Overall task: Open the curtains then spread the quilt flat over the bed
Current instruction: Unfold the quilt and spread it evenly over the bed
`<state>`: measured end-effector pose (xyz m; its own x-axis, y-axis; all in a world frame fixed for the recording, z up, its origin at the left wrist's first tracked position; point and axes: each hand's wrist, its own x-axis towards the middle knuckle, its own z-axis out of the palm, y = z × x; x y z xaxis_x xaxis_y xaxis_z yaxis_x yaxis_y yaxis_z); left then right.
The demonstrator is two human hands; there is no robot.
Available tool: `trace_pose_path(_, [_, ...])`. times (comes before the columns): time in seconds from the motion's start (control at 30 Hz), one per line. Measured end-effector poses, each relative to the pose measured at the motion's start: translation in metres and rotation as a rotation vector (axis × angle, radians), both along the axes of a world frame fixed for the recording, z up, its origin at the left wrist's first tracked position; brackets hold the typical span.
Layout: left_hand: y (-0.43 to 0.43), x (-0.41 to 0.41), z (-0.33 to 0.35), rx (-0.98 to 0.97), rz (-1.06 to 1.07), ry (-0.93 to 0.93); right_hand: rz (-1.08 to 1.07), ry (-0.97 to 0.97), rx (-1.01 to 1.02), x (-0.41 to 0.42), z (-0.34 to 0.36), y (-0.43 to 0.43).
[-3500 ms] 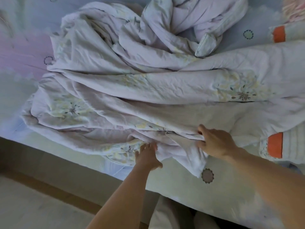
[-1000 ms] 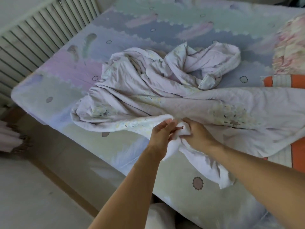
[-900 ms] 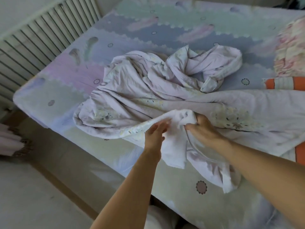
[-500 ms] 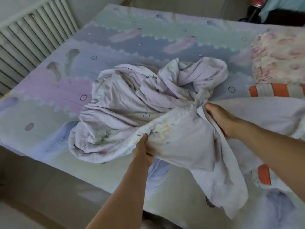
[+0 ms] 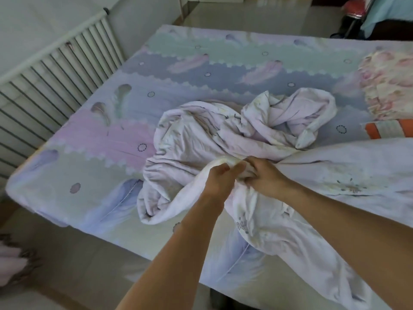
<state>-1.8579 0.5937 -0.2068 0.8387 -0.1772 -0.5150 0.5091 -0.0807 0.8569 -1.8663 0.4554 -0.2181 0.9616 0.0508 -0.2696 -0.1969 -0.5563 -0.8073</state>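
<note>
Across the bed [image 5: 178,70] the quilt [image 5: 201,139] lies bunched mid-mattress, its bulk beyond and left of the grip, one stretch trailing right. Left hand [image 5: 220,180] and right hand [image 5: 266,177], close together, both pinch its near edge; the left sits nearer the heap.

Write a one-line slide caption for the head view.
Left hand and right hand grip a bunched fold of the crumpled quilt, not yet spread over the bed.
</note>
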Motion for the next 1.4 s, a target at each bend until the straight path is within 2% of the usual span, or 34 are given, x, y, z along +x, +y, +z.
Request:
trace_pose_path(0.13, [0.022,-0.004,-0.015,0.264,0.147,-0.296,-0.063,-0.008,0.010,0.011,0.020,-0.014])
trace_pose_path(0.2, [0.027,-0.009,-0.032,0.456,0.111,-0.340,-0.050,0.006,0.074,0.009,0.037,-0.013])
trace_pose_path(0.27, [0.029,-0.009,-0.045,0.586,-0.002,-0.334,-0.030,0.035,0.102,0.006,0.052,-0.011])
trace_pose_path(0.33, [0.032,-0.007,-0.055,0.603,-0.124,-0.296,-0.036,0.033,0.102,0.004,0.066,-0.014])
trace_pose_path(0.4, [0.038,-0.009,-0.063,0.616,-0.182,-0.230,-0.135,0.003,0.116,0.004,0.078,-0.027])
trace_pose_path(0.47, [0.050,-0.012,-0.074,0.684,-0.122,-0.167,-0.262,-0.035,0.109,0.005,0.089,-0.050])
trace_pose_path(0.53, [0.063,-0.015,-0.076,0.742,0.027,-0.108,-0.337,-0.085,0.011,0.003,0.093,-0.076])
trace_pose_path(0.6, [0.071,-0.013,-0.067,0.732,0.173,-0.144,-0.318,-0.106,-0.224,-0.002,0.089,-0.097])
trace_pose_path(0.67, [0.071,-0.005,-0.047,0.604,0.220,-0.300,-0.262,-0.075,-0.445,-0.006,0.078,-0.107])
trace_pose_path(0.8, [0.056,0.013,0.018,0.402,0.018,-0.582,-0.090,0.062,-0.595,-0.006,0.064,-0.090])
trace_pose_path(0.9, [0.044,0.027,0.054,0.341,-0.231,-0.672,0.113,-0.005,-0.500,0.002,0.064,-0.056])
trace_pose_path(1.0, [0.038,0.039,0.075,0.302,-0.395,-0.675,0.227,-0.025,-0.186,0.014,0.075,-0.012])
trace_pose_path(1.07, [0.041,0.049,0.079,0.194,-0.401,-0.594,0.187,-0.030,-0.053,0.029,0.076,0.010])
trace_pose_path(1.17, [0.065,0.072,0.071,0.104,-0.383,-0.515,0.128,-0.063,-0.042,0.051,0.077,0.032])
trace_pose_path(1.23, [0.090,0.086,0.056,0.159,-0.446,-0.466,0.078,-0.109,-0.053,0.065,0.080,0.042])
trace_pose_path(1.3, [0.113,0.096,0.031,0.305,-0.525,-0.405,-0.036,-0.142,-0.022,0.079,0.087,0.053])
trace_pose_path(1.4, [0.139,0.099,-0.009,0.380,-0.548,-0.327,-0.214,-0.127,0.129,0.092,0.104,0.067])
